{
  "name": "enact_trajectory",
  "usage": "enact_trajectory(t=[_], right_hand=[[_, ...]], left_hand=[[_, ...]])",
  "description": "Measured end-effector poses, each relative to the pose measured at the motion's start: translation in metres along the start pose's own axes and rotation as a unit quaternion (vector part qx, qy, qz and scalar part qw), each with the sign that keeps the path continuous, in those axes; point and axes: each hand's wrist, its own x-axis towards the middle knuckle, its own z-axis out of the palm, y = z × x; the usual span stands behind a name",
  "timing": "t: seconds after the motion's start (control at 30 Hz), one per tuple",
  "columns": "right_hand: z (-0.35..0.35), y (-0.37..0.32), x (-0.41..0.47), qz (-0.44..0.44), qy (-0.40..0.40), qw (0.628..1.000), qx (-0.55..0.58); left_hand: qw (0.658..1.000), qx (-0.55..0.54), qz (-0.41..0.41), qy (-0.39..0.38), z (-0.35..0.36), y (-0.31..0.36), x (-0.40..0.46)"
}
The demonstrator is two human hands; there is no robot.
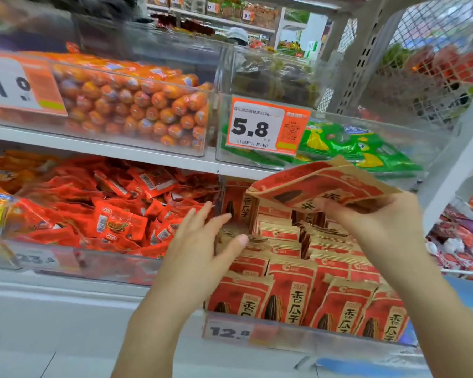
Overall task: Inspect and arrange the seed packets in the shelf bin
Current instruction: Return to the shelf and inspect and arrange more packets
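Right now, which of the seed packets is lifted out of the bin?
The seed packet held in the right hand, tilted nearly flat above the back of the bin. All other packets stand upright in rows inside it.

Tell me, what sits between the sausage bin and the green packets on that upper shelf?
In the head view, an orange price tag reading 5.8 lies between the sausage bin and the green packets.

Two bare forearms, left grip [202, 241], right grip [377, 216], no sleeves, no rings
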Motion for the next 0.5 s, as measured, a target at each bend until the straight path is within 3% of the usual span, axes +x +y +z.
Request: enact_trajectory(t=[0.1, 0.3, 0.5], right_hand=[[0.022, 0.017, 0.011, -0.006, -0.027, 0.999, -0.024], [0.062, 0.054, 0.023, -0.092, -0.102, 0.982, -0.127], [0.055, 0.076, 0.038, -0.101, -0.123, 0.966, -0.205]], left_hand=[[0.998, 0.01, -0.009, -0.066, 0.003, -0.008, -0.003], [0.996, 0.004, 0.003, -0.094, -0.003, -0.017, -0.008], [0.995, 0.006, 0.006, -0.095, -0.001, -0.018, -0.003]])
